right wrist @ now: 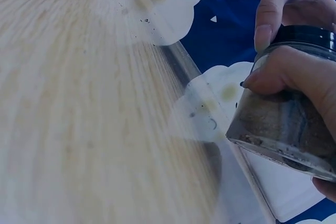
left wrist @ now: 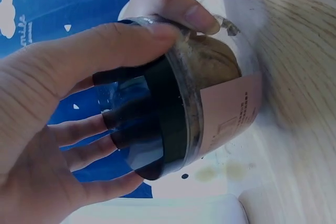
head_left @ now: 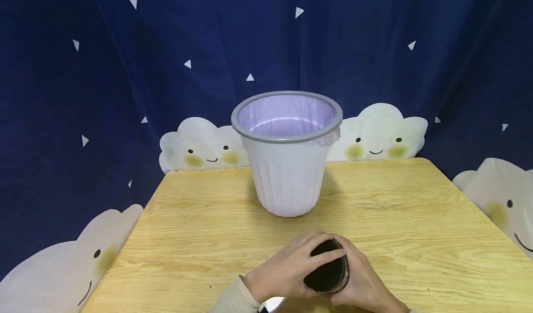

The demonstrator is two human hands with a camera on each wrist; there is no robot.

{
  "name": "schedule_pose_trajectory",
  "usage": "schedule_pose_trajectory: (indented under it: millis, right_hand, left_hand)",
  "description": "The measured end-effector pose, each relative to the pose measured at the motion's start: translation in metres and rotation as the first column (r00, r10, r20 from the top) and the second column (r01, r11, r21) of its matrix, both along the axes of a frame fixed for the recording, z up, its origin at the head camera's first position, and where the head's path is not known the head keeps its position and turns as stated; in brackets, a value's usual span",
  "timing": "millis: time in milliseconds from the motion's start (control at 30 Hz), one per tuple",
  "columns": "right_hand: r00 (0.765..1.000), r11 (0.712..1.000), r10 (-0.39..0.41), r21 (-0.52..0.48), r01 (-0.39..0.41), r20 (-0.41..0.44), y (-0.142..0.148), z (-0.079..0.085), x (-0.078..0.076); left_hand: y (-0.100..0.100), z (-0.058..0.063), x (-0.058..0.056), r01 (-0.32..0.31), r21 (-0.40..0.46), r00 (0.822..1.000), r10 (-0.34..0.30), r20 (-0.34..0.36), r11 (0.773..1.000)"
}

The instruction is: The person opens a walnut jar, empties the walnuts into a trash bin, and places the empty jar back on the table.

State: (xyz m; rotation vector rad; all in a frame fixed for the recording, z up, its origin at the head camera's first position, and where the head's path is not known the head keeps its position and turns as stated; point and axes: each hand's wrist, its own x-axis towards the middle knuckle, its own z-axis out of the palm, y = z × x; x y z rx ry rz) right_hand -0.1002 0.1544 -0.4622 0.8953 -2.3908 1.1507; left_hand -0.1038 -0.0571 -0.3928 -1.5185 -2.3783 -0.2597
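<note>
Close to the table's front, both hands are round a clear jar (right wrist: 283, 121) with a black lid (head_left: 326, 273). Brown contents show through its wall, and a pink printed label (left wrist: 231, 114) covers part of one side. My left hand (head_left: 291, 264) grips the lid from above, thumb on one side and fingers spread round the other. Lower down, my right hand (head_left: 362, 276) holds the jar's body, its thumb below the lid in the right wrist view. The jar is tilted, and the hands hide much of its sides.
A white ribbed bin (head_left: 287, 174) with a grey rim and a thin plastic liner stands beyond the hands on the wooden table (head_left: 187, 220). Behind the table hangs a dark blue curtain (head_left: 216, 35) with white triangles. Smiling cloud shapes (head_left: 374, 132) line the table's edges.
</note>
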Motion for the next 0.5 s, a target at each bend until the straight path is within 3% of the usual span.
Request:
schedule_pose_trajectory:
  millis: [267, 500]
  right_hand:
    - [0.998, 1.000, -0.020, -0.003, 0.020, -0.065, -0.0008, -0.0005, 0.0003]
    - [0.994, 0.999, -0.042, 0.022, 0.045, -0.105, -0.0009, -0.0009, -0.0006]
  left_hand:
    - [0.0002, -0.0012, -0.0009, -0.008, 0.006, 1.000, 0.008, -0.027, 1.000]
    - [-0.0010, -0.0010, -0.0010, 0.001, -0.026, 1.000, -0.001, -0.001, 1.000]
